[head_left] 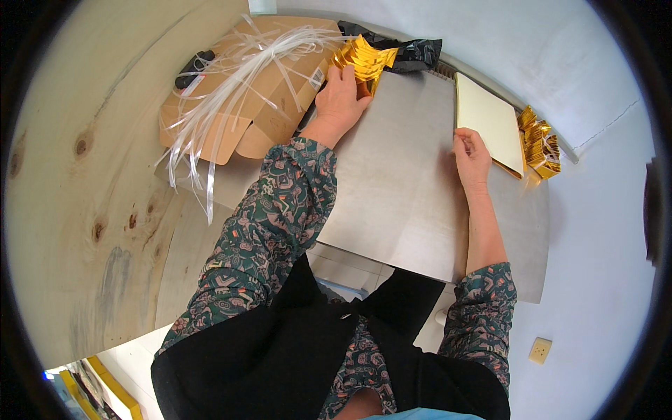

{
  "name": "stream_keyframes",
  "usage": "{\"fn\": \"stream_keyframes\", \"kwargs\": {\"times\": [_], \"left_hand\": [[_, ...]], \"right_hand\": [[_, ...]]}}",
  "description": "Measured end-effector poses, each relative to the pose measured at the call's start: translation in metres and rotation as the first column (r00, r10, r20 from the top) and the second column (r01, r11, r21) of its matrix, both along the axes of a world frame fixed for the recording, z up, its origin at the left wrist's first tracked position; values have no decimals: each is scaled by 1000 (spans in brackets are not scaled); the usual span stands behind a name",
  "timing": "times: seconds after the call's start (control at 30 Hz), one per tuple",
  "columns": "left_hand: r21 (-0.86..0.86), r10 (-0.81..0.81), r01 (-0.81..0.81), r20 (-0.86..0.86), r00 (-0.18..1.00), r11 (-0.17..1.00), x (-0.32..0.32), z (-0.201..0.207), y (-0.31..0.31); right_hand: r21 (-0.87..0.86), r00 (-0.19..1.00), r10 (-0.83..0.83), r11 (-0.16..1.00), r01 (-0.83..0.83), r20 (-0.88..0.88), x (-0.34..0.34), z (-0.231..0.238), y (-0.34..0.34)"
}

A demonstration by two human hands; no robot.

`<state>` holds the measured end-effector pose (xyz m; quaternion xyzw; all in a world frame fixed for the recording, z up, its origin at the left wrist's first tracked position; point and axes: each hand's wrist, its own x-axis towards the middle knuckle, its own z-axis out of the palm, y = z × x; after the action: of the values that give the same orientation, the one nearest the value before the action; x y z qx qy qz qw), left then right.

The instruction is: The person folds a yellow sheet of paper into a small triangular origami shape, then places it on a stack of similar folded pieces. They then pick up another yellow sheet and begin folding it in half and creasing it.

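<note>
At the far side of the metal table, a stack of folded gold foil pieces (365,59) lies beside a cardboard box. My left hand (338,105) is on its near edge, with foil between the fingers and the thumb; the fingertips are partly hidden. Farther right lies a flat cream-coloured rectangular stack (488,117) with a gold edge along its lower right side. My right hand (472,157) holds its near left corner, fingers curled in and closed. What lies under those fingers cannot be made out.
The brown cardboard box (262,87) carries a bundle of clear plastic strips (241,77) and a black object (194,68). Black plastic (418,54) sits behind the foil. More gold foil (540,148) lies by the right wall. A plywood panel (77,203) borders the left.
</note>
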<state>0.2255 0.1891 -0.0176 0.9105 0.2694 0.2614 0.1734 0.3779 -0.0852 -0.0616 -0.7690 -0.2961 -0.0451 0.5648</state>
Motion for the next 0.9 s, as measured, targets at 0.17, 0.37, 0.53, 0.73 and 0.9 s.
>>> {"fn": "stream_keyframes", "kwargs": {"times": [0.17,0.37,0.53,0.73,0.9], "left_hand": [[-6,-1,1,-14,1000,1000,-1,1,-1],[18,29,-29,1,1000,999,-2,3,-4],[43,-13,9,113,993,999,-3,4,-7],[102,-84,65,203,976,993,-2,1,-13],[150,-159,120,291,943,981,-2,-1,-16]], "right_hand": [[-24,952,-155,986,167,262,10,6,-8],[-242,803,-165,902,357,572,22,10,-22],[-466,862,-154,788,402,483,22,9,-26],[-485,869,-158,776,403,469,16,16,-24],[-483,882,-152,789,380,445,17,17,-25]]}}
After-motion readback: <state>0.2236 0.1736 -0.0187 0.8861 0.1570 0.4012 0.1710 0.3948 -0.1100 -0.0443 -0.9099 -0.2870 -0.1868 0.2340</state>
